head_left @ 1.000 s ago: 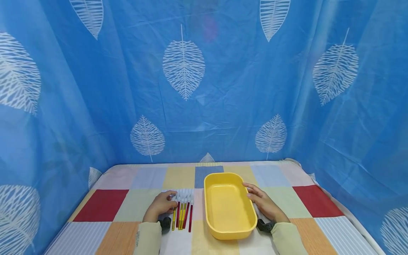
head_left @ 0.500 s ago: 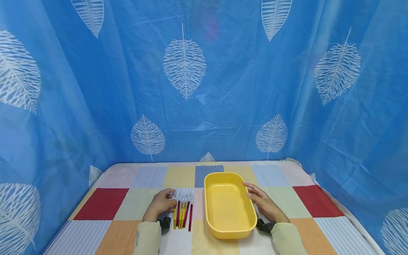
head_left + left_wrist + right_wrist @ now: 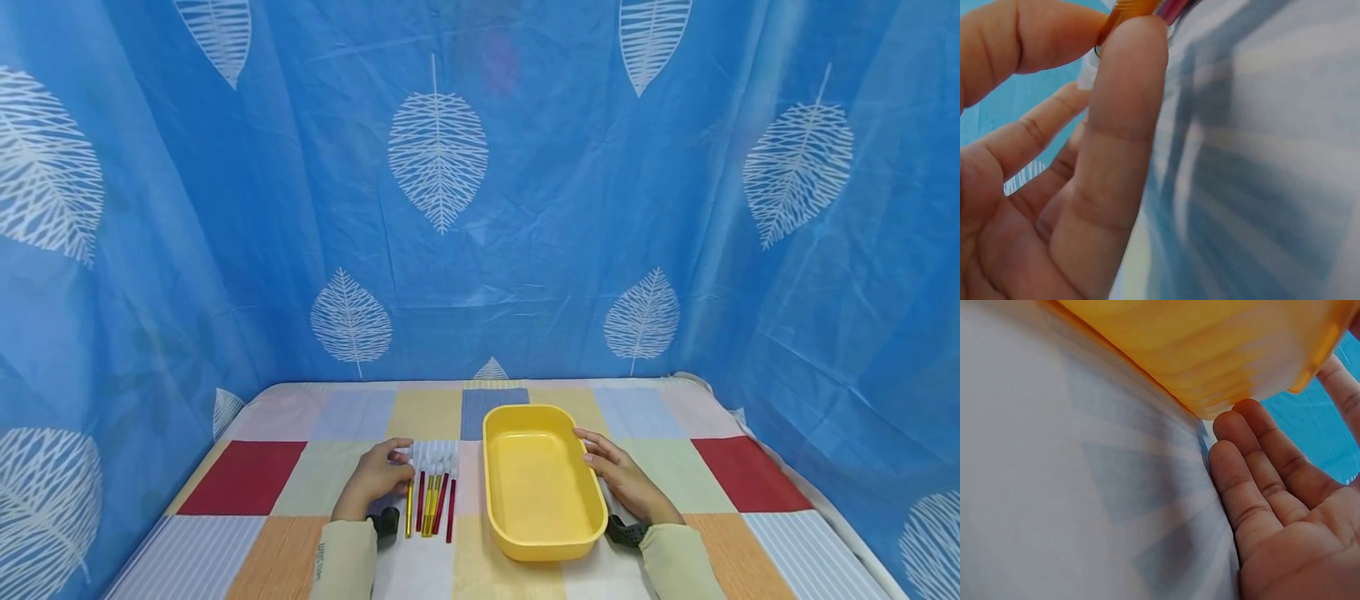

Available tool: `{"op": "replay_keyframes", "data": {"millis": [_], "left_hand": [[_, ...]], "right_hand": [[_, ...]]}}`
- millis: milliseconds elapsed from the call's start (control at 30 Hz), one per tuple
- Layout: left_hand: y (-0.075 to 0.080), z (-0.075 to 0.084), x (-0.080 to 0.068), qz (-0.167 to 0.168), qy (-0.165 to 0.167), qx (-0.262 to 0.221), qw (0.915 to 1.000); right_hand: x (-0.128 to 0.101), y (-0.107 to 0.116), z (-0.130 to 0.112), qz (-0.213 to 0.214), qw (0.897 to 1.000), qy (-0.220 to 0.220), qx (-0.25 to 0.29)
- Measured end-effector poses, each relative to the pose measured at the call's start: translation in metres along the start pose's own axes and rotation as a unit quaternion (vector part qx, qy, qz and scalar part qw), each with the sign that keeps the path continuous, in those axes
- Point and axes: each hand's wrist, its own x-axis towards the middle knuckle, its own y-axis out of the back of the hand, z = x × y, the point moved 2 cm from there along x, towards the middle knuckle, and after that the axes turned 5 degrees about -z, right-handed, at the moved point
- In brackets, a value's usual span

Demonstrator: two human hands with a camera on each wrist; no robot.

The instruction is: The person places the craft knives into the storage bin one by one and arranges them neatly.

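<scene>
My left hand point(image 3: 375, 479) pinches a slim gold stick point(image 3: 408, 508) between thumb and finger, at the left end of a row. In the left wrist view, the gold stick point(image 3: 1132, 9) crosses the fingertips, a white clear piece beside it. Several similar red and gold sticks with whitish clear tops point(image 3: 435, 504) lie side by side on the cloth just right of this hand. To their right stands a yellow plastic basin point(image 3: 491, 508) with nothing inside. My right hand point(image 3: 622, 479) rests against the basin's right side, fingers loosely extended; its fingertips point(image 3: 1229, 459) reach the outer wall.
A patchwork cloth point(image 3: 330, 475) covers the table. Blue curtains point(image 3: 525, 208) with white leaf prints enclose the back and both sides. Each wrist wears a black band, such as the left band point(image 3: 386, 527).
The gold stick in my left hand has shifted slightly left, widening its gap from the other sticks. My right hand and the basin keep their places.
</scene>
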Motion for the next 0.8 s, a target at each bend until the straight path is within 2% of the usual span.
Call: {"op": "replay_keyframes", "data": {"millis": [367, 600, 800], "left_hand": [[0.003, 0.007, -0.001, -0.008, -0.021, -0.035, 0.9991], [0.001, 0.017, -0.002, -0.029, -0.043, -0.079, 0.9955], [-0.002, 0.027, -0.004, -0.025, -0.049, -0.081, 0.9952]], "right_hand": [[0.0, -0.001, 0.0, 0.001, 1.0, -0.004, 0.007], [0.0, -0.001, 0.0, 0.004, 1.0, -0.005, 0.011], [0.0, -0.001, 0.001, 0.008, 1.0, -0.006, 0.01]]}}
